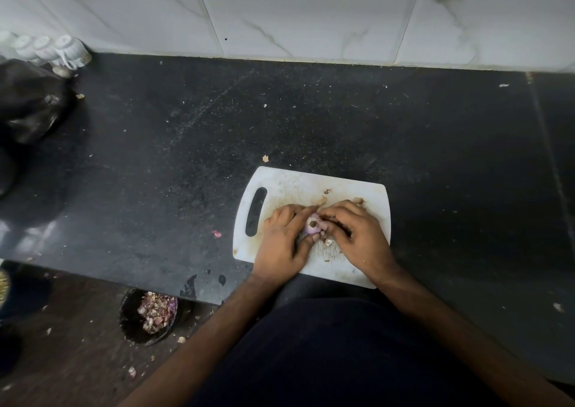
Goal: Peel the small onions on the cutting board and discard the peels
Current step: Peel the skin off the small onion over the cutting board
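Note:
A white cutting board (289, 185) with a handle slot lies near the front edge of a black counter. Over its middle, a small purple onion (312, 226) is pinched between both hands. My left hand (281, 241) grips it from the left, and the fingertips of my right hand (354, 235) press on its top and right side. Brown peel scraps (326, 242) lie under the hands, and more peel bits (325, 199) sit just beyond the fingers. On the floor below the counter edge stands a dark bin (130, 322) holding a heap of onion peels (157, 311).
The black counter (186, 142) stretches left and back to a white tiled wall. A dark plastic bag (29, 104) and white cups (70, 52) sit at the far left. Loose peel flecks (217, 234) dot the counter and the floor.

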